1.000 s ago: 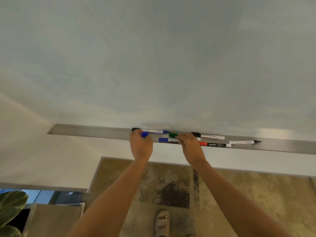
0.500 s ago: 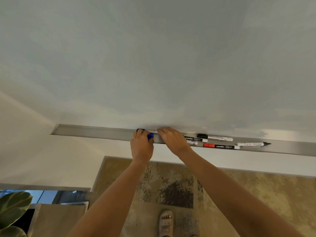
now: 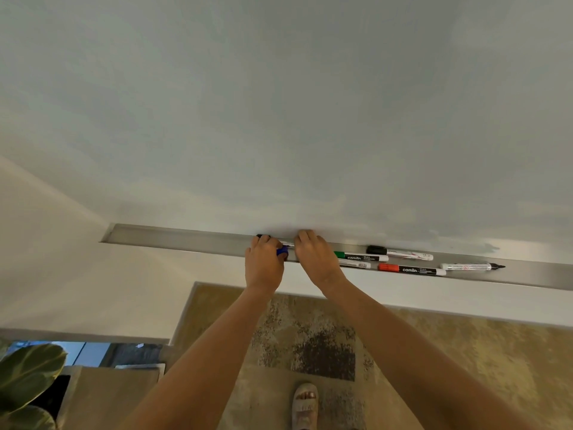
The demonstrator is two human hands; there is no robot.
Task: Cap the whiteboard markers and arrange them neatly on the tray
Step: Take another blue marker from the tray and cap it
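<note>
A blue cap is gripped in the left hand over the tray; whether anything is held by the right hand cannot be told.

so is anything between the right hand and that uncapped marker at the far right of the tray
Yes. The green-capped marker, black-capped marker and red-capped marker lie along the tray between the right hand and the uncapped marker.
</note>
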